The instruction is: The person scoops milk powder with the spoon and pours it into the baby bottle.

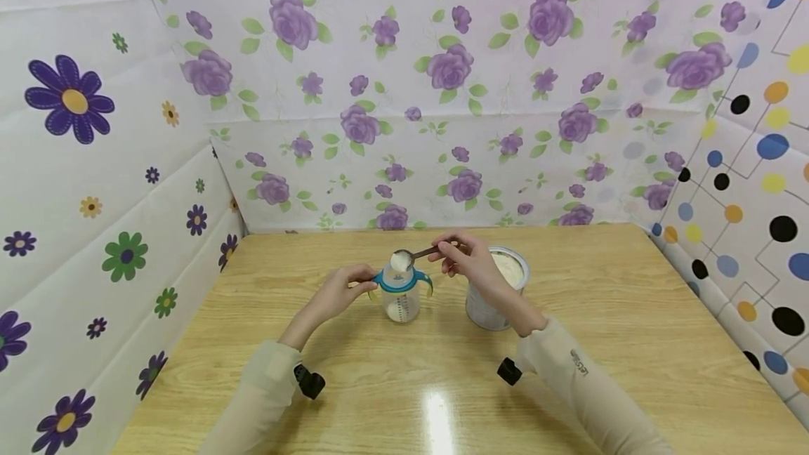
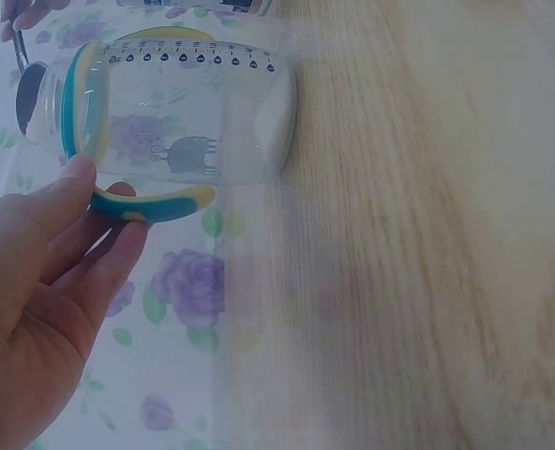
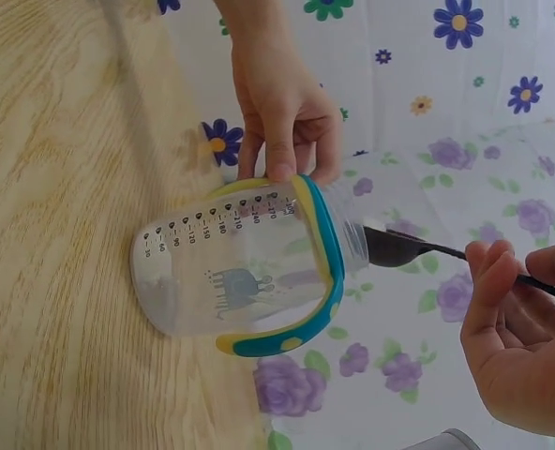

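Note:
A clear baby bottle with a blue-and-yellow two-handled ring stands upright on the table. My left hand pinches one bottle handle between thumb and fingers. White powder lies at the bottle's bottom. In my right hand is a dark spoon, gripped by its handle. The spoon's bowl, heaped with white powder, is right at the bottle's open mouth. Under my right forearm stands an open can of pale powder, partly hidden by the arm.
The wooden table reaches back to a flowered cloth wall. Patterned cloth also hangs at the left and right sides. Black wrist cameras are strapped under both sleeves.

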`<state>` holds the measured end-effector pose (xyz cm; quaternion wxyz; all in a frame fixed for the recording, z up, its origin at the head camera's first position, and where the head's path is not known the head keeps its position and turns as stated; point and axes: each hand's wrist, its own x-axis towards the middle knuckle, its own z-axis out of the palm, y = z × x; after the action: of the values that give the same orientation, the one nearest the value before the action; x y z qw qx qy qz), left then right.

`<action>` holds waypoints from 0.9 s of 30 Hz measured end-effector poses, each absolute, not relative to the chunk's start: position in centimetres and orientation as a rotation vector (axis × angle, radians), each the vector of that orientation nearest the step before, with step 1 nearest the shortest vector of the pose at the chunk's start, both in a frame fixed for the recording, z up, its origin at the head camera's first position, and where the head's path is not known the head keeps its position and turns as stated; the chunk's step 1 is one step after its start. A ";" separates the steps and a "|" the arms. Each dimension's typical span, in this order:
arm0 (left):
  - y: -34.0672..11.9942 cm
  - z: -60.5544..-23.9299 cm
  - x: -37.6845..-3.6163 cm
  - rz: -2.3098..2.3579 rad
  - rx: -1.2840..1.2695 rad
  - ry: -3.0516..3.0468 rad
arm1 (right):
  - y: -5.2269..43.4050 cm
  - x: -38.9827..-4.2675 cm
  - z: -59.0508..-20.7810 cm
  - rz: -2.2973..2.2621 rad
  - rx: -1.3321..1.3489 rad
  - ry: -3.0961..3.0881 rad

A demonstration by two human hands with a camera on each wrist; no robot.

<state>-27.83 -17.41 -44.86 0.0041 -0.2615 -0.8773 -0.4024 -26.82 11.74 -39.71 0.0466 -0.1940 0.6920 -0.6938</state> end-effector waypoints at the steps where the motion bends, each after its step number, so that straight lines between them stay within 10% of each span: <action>1: -17.4 -44.9 -27.9 -1.262 -0.817 -2.749 | 11.7 -26.8 -39.8 -2.101 -0.617 2.133; 27: -17.5 -45.1 -28.0 -1.272 -0.820 -2.738 | 11.8 -26.4 -40.1 -1.870 -0.863 2.301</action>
<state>-28.04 -17.46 -45.13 0.0066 -0.2621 -0.8751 -0.4067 -26.42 11.80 -40.09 0.0265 -0.2794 0.7448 -0.6054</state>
